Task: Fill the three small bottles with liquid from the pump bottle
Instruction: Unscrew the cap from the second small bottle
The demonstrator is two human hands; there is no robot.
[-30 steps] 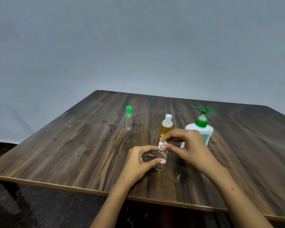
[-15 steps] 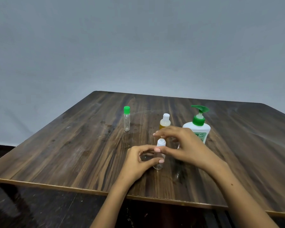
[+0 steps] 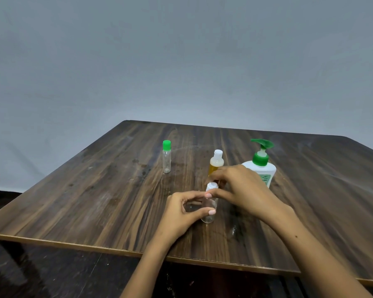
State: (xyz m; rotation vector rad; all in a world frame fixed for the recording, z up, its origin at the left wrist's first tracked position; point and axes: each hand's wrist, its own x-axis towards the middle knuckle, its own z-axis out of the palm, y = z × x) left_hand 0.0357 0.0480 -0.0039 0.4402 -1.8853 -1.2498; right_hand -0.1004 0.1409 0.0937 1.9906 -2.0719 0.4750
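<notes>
Four bottles standing upright on dark wood-grain tabletop (image 3: 95, 201). Nearest: small clear plastic bottle (image 3: 209, 208) with white cap (image 3: 212, 187), towards near edge, middle of scene. Left hand (image 3: 182, 214) beside it on left, thumb and forefinger curled round clear body, grip clamped on bottle. Right hand (image 3: 241, 190) from right, fingertips pinched together on white cap, grip clamped there. Just behind: small bottle of yellow liquid with white cap (image 3: 216, 163), lower part hidden by right fingers. Further right, touching nothing visible: white pump bottle with green pump head (image 3: 260, 165), partly behind right hand. Far left, well apart from others: slim clear bottle with green cap (image 3: 166, 157), seemingly empty. Grey wall behind.
</notes>
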